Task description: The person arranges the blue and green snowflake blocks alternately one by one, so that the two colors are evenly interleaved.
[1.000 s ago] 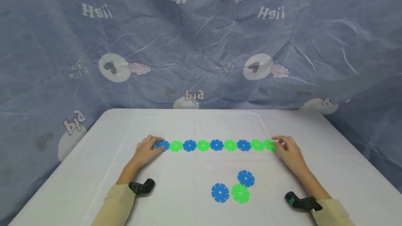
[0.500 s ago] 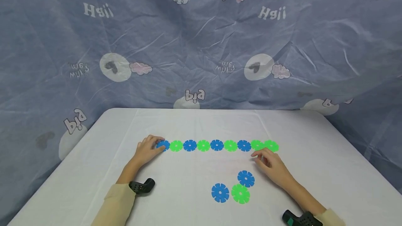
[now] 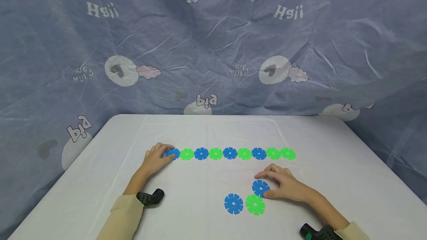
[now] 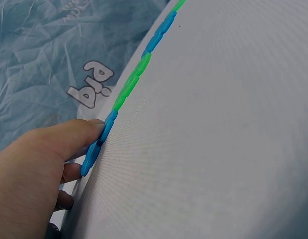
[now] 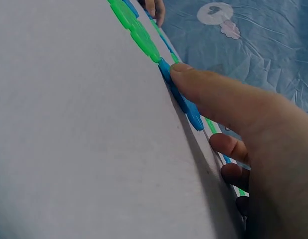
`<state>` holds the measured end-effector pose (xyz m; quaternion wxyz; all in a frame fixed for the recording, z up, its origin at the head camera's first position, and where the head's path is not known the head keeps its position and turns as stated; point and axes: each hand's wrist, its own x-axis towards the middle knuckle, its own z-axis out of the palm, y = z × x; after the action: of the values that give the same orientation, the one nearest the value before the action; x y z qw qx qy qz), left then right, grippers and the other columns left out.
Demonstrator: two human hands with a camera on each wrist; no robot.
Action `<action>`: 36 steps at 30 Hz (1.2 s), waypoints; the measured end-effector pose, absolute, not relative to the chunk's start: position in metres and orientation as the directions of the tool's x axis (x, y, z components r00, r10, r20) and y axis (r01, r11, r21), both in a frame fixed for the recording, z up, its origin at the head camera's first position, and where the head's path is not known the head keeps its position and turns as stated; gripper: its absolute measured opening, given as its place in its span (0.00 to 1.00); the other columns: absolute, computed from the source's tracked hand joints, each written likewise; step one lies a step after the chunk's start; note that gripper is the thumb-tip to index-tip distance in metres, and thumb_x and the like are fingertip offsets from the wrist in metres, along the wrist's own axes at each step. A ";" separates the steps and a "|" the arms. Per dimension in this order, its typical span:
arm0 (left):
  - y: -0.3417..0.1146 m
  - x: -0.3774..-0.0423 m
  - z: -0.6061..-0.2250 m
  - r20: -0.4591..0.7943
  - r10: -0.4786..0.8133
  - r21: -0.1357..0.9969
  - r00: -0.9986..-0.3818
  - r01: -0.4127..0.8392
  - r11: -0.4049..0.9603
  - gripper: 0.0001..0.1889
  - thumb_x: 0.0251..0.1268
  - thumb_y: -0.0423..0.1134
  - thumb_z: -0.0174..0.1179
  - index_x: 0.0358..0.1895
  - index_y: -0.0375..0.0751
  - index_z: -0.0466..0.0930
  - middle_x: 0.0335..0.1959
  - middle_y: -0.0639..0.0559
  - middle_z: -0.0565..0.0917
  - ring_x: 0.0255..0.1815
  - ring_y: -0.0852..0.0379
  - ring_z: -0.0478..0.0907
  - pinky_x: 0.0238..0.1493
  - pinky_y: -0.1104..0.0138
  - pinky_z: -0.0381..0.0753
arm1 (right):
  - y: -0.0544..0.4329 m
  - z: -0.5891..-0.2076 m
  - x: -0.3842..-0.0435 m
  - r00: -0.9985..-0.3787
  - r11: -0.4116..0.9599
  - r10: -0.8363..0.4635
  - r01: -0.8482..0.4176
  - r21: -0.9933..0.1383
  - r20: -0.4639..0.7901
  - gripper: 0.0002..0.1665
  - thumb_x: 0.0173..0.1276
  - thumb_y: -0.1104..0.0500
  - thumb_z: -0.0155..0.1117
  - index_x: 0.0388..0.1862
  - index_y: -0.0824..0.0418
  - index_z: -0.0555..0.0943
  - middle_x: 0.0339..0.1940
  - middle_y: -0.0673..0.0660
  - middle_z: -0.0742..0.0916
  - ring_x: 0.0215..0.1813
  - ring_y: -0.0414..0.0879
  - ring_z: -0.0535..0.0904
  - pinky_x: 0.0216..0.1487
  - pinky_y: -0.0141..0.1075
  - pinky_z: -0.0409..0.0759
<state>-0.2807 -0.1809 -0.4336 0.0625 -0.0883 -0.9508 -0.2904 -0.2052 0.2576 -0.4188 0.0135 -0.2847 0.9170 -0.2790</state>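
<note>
1. Left hand [image 3: 155, 161]: thumb and forefinger are bent about the end disc [image 3: 172, 154], the blue one at the left end of the row, holding it by opposite edges; the disc lies on the table.
2. Right hand [image 3: 285, 185]: thumb and forefinger are spread wide around the loose blue disc [image 3: 260, 188]. The thumb meets its near right edge; the fingertip lies beyond its far edge, so no full grip shows. Whether the thumb presses cannot be told.
3. Loose group: the loose blue disc touches, or very nearly touches, the green disc [image 3: 255, 205]; a second blue disc [image 3: 233, 203] lies just beside the green one, to its left.
4. Handling (judged from appearance): the discs are thin, notched and probably of light, fairly stiff plastic, not fragile but apt to slide on smooth cloth. Opposite rims, between thumb and forefinger, offer the best hold; the notches may add purchase.
5. Row [image 3: 230, 153]: nine discs, edges meeting or nearly so. Blue and green alternate from the left; the last two are both green.
6. Surroundings: a white-covered table [image 3: 186, 192], with a printed blue curtain [image 3: 200, 47] behind.
</note>
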 end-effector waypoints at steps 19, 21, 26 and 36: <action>-0.181 -0.280 -0.434 0.167 0.133 0.546 -0.977 0.204 0.812 0.22 0.59 0.52 0.55 0.54 0.47 0.74 0.49 0.46 0.74 0.52 0.48 0.68 0.44 0.57 0.58 | 0.262 -0.410 -0.210 -0.760 0.427 -0.650 -0.366 -0.827 0.001 0.20 0.61 0.56 0.62 0.50 0.57 0.68 0.24 0.46 0.73 0.27 0.32 0.65 0.29 0.30 0.66; -0.181 -0.280 -0.434 0.166 0.135 0.548 -0.977 0.205 0.811 0.21 0.59 0.52 0.55 0.54 0.47 0.74 0.49 0.46 0.74 0.52 0.48 0.68 0.45 0.56 0.58 | 0.263 -0.410 -0.211 -0.764 0.428 -0.645 -0.359 -0.829 -0.003 0.20 0.61 0.56 0.61 0.50 0.57 0.68 0.25 0.46 0.75 0.29 0.32 0.66 0.31 0.31 0.67; -0.182 -0.281 -0.435 0.166 0.132 0.546 -0.977 0.202 0.813 0.21 0.59 0.52 0.55 0.54 0.48 0.74 0.49 0.47 0.74 0.51 0.48 0.68 0.44 0.57 0.58 | 0.269 -0.408 -0.214 -0.780 0.447 -0.626 -0.358 -0.820 -0.001 0.19 0.62 0.55 0.60 0.51 0.56 0.69 0.27 0.45 0.78 0.29 0.32 0.68 0.32 0.30 0.67; -0.182 -0.281 -0.435 0.165 0.134 0.546 -0.977 0.203 0.813 0.21 0.59 0.52 0.55 0.53 0.48 0.75 0.50 0.47 0.74 0.51 0.48 0.68 0.43 0.57 0.58 | 0.298 -0.410 -0.222 -0.833 0.483 -0.547 -0.402 -0.778 0.090 0.19 0.61 0.58 0.62 0.50 0.59 0.71 0.26 0.49 0.73 0.25 0.36 0.63 0.27 0.31 0.64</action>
<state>-0.2811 -0.1816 -0.4348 0.0595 -0.0886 -0.9502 -0.2929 -0.2222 0.2977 -0.4097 0.0851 -0.2766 0.8570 -0.4264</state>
